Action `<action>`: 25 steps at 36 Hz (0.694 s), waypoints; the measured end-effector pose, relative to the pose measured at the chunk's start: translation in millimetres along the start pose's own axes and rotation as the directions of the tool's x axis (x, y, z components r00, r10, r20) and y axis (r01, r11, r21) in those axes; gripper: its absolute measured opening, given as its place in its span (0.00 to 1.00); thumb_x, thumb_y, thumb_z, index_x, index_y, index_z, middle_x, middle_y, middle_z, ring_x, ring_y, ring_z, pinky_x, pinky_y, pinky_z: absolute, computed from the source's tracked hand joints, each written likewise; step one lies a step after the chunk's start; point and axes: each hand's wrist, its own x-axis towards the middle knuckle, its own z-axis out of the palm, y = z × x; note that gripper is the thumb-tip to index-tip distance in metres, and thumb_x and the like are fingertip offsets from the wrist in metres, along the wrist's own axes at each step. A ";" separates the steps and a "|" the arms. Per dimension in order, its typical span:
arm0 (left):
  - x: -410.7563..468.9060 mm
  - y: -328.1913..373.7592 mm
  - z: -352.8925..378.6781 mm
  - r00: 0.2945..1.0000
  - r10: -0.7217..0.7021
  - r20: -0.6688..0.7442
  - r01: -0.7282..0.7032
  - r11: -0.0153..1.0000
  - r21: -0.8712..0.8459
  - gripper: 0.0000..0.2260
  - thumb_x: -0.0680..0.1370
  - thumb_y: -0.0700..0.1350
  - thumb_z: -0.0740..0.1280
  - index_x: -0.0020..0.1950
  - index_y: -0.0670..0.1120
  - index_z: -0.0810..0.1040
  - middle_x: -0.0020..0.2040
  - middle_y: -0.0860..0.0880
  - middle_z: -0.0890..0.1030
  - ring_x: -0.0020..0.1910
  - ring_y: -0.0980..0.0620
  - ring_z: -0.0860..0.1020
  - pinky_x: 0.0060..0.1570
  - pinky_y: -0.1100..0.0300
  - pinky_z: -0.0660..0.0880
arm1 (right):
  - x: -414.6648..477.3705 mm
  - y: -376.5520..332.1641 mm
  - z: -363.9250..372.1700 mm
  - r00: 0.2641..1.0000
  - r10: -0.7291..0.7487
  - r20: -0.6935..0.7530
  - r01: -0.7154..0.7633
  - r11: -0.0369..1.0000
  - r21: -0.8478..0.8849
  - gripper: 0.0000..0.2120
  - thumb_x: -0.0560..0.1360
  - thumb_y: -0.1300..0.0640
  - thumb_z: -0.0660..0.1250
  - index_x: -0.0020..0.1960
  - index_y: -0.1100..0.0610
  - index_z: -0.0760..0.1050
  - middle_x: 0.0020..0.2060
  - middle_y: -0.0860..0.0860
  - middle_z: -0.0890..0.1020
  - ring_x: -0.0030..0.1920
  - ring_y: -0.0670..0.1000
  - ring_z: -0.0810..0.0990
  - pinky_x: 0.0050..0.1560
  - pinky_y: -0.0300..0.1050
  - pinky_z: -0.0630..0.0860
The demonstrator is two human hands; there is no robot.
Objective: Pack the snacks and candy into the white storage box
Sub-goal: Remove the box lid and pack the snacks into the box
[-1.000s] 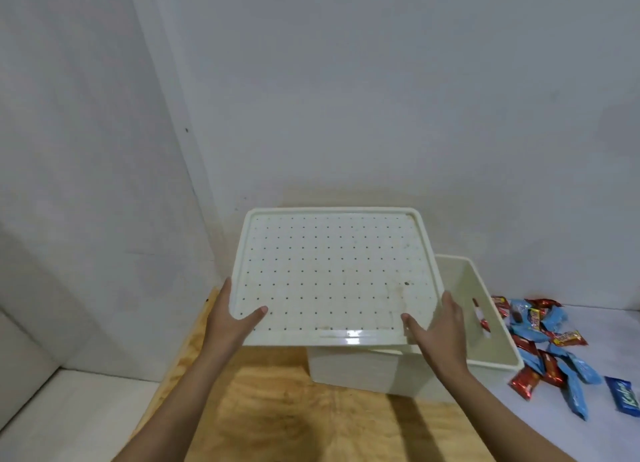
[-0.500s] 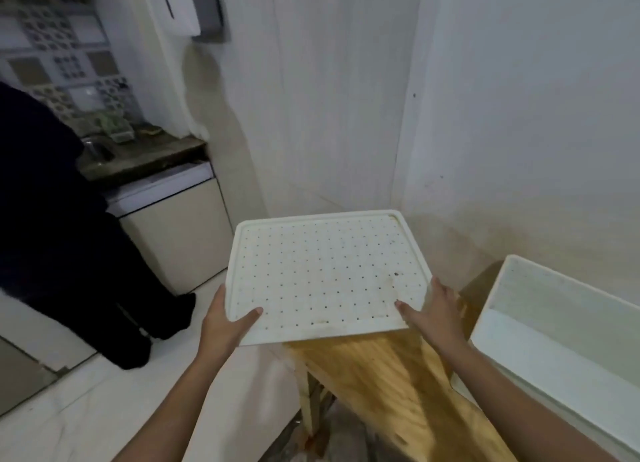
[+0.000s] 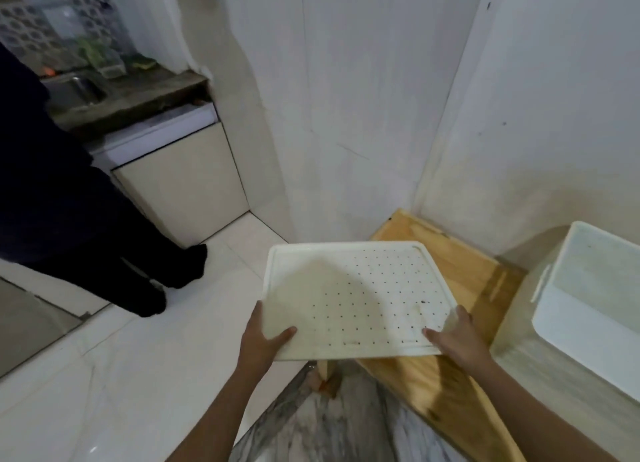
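The white perforated lid point(image 3: 353, 295) is held flat in the air, over the left end of the wooden table point(image 3: 460, 281) and the floor beyond it. My left hand point(image 3: 263, 340) grips its near left corner, thumb on top. My right hand point(image 3: 453, 337) grips its near right corner, thumb lying on the top face. The white storage box point(image 3: 588, 309) stands open at the right edge of the view, on the table. No snacks or candy are in view.
A person in dark clothes point(image 3: 69, 191) stands on the white tiled floor point(image 3: 104, 375) at the left, by a counter with a sink point(image 3: 76, 90) and a cream cabinet point(image 3: 180, 187). White walls meet in a corner behind the table.
I have carried the lid off the box to the left and lowered it. My view turned left and down, so the candy pile left the frame and the box slid to the right edge.
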 end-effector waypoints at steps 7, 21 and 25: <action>27.7 -7.0 21.4 0.990 0.003 0.138 -0.008 0.999 0.041 0.37 0.65 0.59 0.73 0.68 0.48 0.63 0.62 0.49 0.73 0.59 0.48 0.73 0.52 0.56 0.73 | 15.7 15.6 7.1 0.994 0.091 -0.053 -0.090 0.996 0.027 0.47 0.69 0.47 0.72 0.75 0.58 0.47 0.74 0.57 0.55 0.72 0.61 0.60 0.69 0.56 0.63; 63.0 -6.4 54.1 0.960 -0.014 0.280 -0.011 0.996 0.088 0.39 0.71 0.43 0.73 0.75 0.44 0.52 0.71 0.46 0.64 0.68 0.46 0.66 0.65 0.52 0.68 | 30.3 29.2 26.5 0.974 0.148 -0.173 -0.168 0.980 -0.104 0.45 0.63 0.43 0.69 0.71 0.60 0.53 0.69 0.57 0.62 0.69 0.60 0.62 0.66 0.54 0.64; 65.4 -3.1 48.0 0.958 -0.020 0.288 -0.030 0.985 0.169 0.31 0.68 0.41 0.74 0.66 0.42 0.63 0.64 0.43 0.70 0.63 0.43 0.69 0.60 0.50 0.72 | 34.9 33.6 24.5 0.974 0.187 -0.124 -0.204 0.969 -0.140 0.42 0.58 0.40 0.69 0.65 0.62 0.62 0.62 0.58 0.69 0.63 0.59 0.66 0.61 0.50 0.67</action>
